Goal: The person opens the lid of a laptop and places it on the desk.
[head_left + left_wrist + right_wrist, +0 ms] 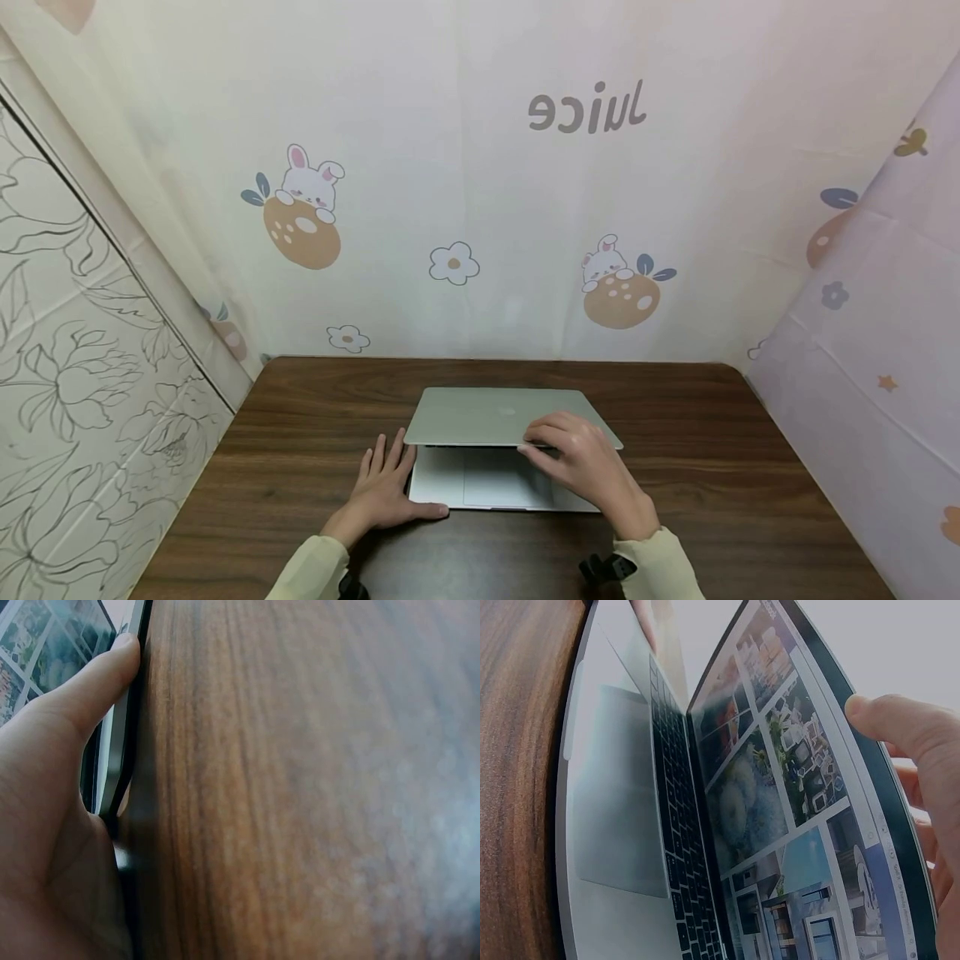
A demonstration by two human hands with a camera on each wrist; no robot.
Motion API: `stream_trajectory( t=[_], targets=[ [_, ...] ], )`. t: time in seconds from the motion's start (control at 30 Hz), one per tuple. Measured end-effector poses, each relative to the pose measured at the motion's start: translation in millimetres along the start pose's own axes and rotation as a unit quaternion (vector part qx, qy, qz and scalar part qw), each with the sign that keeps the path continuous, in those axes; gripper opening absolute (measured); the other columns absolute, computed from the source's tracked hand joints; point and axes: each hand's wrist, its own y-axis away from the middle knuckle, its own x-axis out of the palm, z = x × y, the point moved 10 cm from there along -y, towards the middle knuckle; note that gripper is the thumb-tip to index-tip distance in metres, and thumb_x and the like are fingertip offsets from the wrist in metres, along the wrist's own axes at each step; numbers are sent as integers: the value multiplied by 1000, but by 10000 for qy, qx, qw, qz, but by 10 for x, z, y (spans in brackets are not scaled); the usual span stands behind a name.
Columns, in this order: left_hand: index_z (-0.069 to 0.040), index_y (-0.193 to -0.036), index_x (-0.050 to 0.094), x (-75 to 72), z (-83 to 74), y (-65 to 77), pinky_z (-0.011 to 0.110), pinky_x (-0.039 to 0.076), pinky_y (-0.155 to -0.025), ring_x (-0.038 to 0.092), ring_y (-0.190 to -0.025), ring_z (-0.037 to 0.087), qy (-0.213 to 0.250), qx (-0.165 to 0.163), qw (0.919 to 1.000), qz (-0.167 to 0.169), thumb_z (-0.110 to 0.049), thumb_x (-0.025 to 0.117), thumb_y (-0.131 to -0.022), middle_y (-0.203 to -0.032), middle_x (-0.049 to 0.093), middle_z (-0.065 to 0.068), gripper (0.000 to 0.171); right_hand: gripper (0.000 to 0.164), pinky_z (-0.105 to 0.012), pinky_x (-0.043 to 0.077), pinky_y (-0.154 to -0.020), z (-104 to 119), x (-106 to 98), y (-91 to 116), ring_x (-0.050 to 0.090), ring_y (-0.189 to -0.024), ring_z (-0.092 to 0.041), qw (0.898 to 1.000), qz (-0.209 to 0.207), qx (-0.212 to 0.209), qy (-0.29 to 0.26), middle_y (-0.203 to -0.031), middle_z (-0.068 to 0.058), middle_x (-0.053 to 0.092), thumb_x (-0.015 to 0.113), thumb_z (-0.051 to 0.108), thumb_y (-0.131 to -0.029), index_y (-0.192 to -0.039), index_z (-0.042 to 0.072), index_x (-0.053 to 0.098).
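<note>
A silver laptop (438, 477) lies on the wooden table with its lid (480, 417) partly raised. Lit photo tiles fill the screen (802, 750), above a black keyboard (676, 825) and a wide trackpad (622, 787). My right hand (581, 462) pinches the lid's front edge, thumb on the dark screen border and fingers behind it. At the base's left front corner, my left hand (386, 492) rests with fingers straight and spread, its thumb along the front edge. The lid hides most of the keyboard in the head view.
The brown wooden table (315, 417) extends around the laptop on all sides. A printed curtain (465, 167) hangs behind its far edge, and another curtain (885, 333) hangs on the right. A flower-patterned panel (82, 400) stands on the left.
</note>
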Motion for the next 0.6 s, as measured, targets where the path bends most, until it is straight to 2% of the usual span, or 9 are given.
stream_trajectory(
  t=[0.6],
  targets=[
    [-10,-164,26,-17,-47,22,65,5,-125,-3,-159,45,-205,-109,9997,74,-88,68,-69,-174,2,14,130,10,-31,59,-69,-20,-21,-41,71,-83,-11,10000,-26,-17,-73,-90,7,75,86,19,-84,-91,17,79]
  ],
)
